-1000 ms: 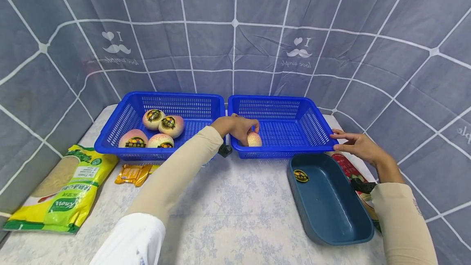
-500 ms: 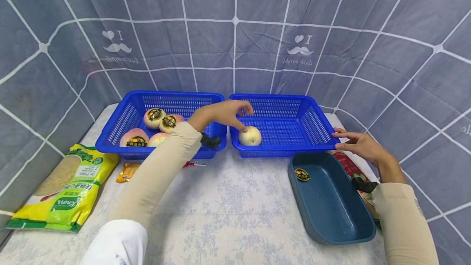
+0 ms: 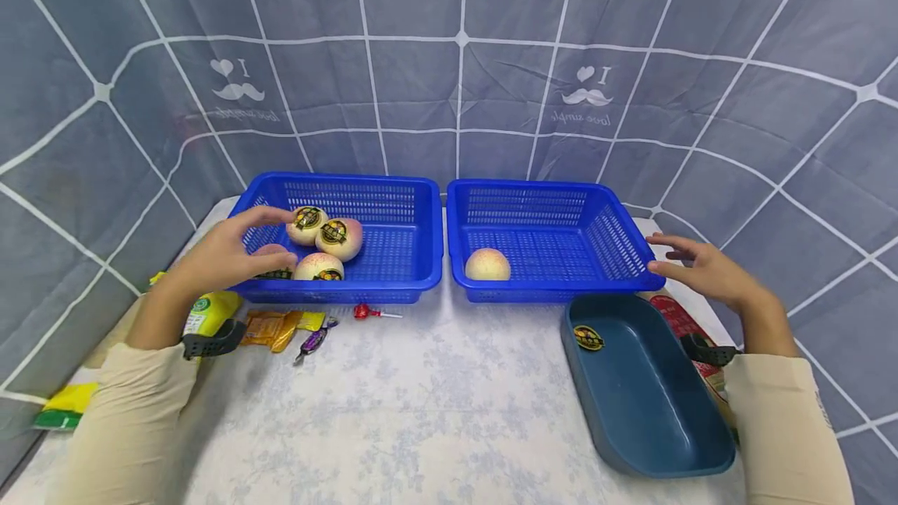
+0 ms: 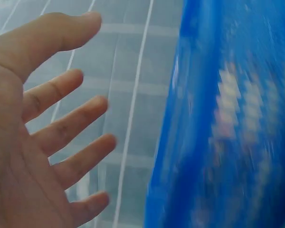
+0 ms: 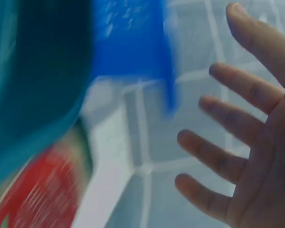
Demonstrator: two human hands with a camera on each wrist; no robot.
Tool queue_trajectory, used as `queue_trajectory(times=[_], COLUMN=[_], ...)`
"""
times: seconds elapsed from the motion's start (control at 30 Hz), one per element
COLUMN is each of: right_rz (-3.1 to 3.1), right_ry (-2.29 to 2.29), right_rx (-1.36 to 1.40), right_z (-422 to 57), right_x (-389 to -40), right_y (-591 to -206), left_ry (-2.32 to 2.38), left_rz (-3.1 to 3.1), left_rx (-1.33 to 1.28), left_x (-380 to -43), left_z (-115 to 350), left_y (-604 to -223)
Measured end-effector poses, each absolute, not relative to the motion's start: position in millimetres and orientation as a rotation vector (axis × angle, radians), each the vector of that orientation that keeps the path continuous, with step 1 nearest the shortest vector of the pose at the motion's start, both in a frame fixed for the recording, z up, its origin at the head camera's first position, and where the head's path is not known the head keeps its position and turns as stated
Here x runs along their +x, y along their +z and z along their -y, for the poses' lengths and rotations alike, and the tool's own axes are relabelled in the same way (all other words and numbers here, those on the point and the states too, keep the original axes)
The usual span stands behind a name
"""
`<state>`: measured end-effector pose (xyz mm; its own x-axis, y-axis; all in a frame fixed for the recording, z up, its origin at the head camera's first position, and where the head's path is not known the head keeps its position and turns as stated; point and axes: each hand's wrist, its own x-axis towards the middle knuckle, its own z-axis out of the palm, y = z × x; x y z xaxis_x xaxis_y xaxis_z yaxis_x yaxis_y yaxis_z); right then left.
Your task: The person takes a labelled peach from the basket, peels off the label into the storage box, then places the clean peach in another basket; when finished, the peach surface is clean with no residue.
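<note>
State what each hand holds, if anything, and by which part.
Nothing is held: the left hand is near the left basket, the right hand near the right basket, both empty.

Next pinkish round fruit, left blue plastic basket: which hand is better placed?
Probably left: the left hand is open near the left basket; the right hand is beside the right blue plastic basket.

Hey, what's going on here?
Someone is at two baskets of peaches, holding nothing just now. The left hand is open at the left end of the left basket, and the right hand is open beside the right end of the right basket. Four peaches lie in the left basket, one in the right.
</note>
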<state>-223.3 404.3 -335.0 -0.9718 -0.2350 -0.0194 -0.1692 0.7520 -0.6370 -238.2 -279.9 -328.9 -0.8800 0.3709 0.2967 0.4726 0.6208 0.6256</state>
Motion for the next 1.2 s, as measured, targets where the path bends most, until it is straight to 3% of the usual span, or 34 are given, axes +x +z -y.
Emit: queue_trajectory(times=[0.37,0.8,1.2], right_rz=[-2.711,-2.398,-2.303], right_ry=[-1.010,-1.028,-0.779], right_rx=[-0.749,-1.068,-1.125], right_z=[-263,-106,27], right_x=[-280,-349,-364], right_y=[-286,-307,-308], left_ry=[-1.116,-1.271,-1.293], left_rz=[2.657,2.574,2.544], left_rx=[-0.371,-0.257,-0.236], left_x=[-208,-205,-209], left_z=[367,375,371], left_y=[-380,-399,-404])
